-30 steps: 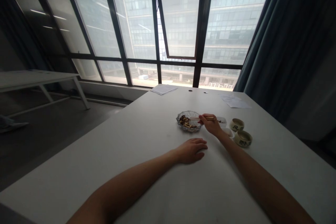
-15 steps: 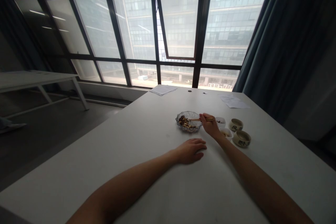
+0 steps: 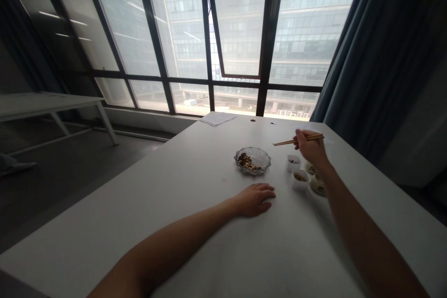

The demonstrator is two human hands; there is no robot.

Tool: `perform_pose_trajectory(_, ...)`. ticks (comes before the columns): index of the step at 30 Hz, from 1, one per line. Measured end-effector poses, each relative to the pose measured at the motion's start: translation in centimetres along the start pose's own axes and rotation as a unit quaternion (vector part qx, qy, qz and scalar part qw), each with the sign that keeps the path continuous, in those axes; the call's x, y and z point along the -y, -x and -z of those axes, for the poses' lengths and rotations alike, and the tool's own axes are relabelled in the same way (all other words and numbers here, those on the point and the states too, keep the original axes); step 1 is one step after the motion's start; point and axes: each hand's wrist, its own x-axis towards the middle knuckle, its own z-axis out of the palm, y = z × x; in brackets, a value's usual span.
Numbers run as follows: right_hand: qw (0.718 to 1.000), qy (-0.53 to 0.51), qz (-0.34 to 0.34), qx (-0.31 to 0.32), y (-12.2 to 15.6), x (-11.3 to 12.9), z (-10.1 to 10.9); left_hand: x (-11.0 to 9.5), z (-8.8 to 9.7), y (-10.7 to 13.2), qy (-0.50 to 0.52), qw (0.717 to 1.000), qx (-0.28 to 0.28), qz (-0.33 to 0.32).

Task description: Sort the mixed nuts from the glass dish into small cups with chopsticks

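My right hand [image 3: 311,148] is raised above the table and closed on a pair of wooden chopsticks [image 3: 288,141], whose tips point left above a small white cup [image 3: 293,163]. I cannot tell whether anything is between the tips. A glass dish [image 3: 253,160] of mixed nuts or beans sits left of the cups. A second white cup [image 3: 301,179] stands nearer me. Two round ceramic bowls [image 3: 317,184] lie partly hidden behind my right wrist. My left hand [image 3: 254,199] rests palm down on the white table [image 3: 195,214], fingers loosely together, holding nothing.
Sheets of paper [image 3: 218,118] lie at the table's far edge, with more paper [image 3: 326,139] far right behind my hand. A large window fills the background, a dark curtain [image 3: 380,56] hangs at the right, and another white table [image 3: 42,102] stands at the left.
My right hand has lifted the chopsticks out of the glass dish and moved right and up, over the small cups. The left hand has stayed put.
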Motion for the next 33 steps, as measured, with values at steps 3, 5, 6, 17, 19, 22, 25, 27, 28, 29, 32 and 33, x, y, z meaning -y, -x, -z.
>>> perform_pose_trajectory(3, 0.998, 0.031, -0.045, -0.033, -0.7, 0.5, 2.7, 0.0, 0.1, 0.0, 0.004, 1.0, 0.003, -0.001)
perform_pose_trajectory(5, 0.995, 0.057, -0.083, -0.027, -0.9, 0.2, 3.7, -0.1, 0.2, 0.0, 0.007, 1.0, 0.003, -0.001)
perform_pose_trajectory(6, 0.992, 0.065, -0.102, -0.02, -0.9, -0.1, 4.0, -0.1, 0.2, 0.0, 0.007, 1.0, 0.003, 0.0)
perform_pose_trajectory(17, 0.993, -0.018, -0.12, 0.002, -1.3, -1.6, 3.7, -0.1, 0.3, 0.0, 0.009, 1.0, 0.005, 0.003)
perform_pose_trajectory(19, 0.993, -0.053, -0.1, 0.028, -0.8, -1.0, 2.4, -0.1, 0.3, 0.0, 0.01, 1.0, 0.003, 0.003)
perform_pose_trajectory(22, 0.984, -0.125, -0.069, 0.105, 0.6, -0.5, -0.8, -0.1, 0.2, 0.0, 0.01, 1.0, 0.002, 0.001)
perform_pose_trajectory(25, 0.969, -0.172, -0.07, 0.165, 2.5, -1.1, -4.5, -0.1, 0.2, 0.0, 0.007, 1.0, 0.001, 0.0)
perform_pose_trajectory(27, 0.965, -0.176, -0.066, 0.182, 3.7, -2.0, -6.7, -0.1, 0.2, 0.0, 0.003, 1.0, -0.001, 0.0)
perform_pose_trajectory(28, 0.965, -0.173, -0.063, 0.187, 4.2, -2.4, -7.5, -0.1, 0.1, 0.0, 0.002, 1.0, -0.002, 0.0)
perform_pose_trajectory(29, 0.966, -0.167, -0.059, 0.186, 4.6, -2.9, -8.2, -0.1, 0.1, 0.0, 0.0, 1.0, -0.003, -0.001)
perform_pose_trajectory(32, 0.974, -0.142, -0.049, 0.17, 5.3, -3.9, -9.2, -0.3, 0.1, 0.0, -0.003, 1.0, -0.006, -0.005)
perform_pose_trajectory(33, 0.977, -0.132, -0.047, 0.162, 5.4, -4.1, -9.3, -0.3, 0.1, -0.1, -0.003, 1.0, -0.006, -0.006)
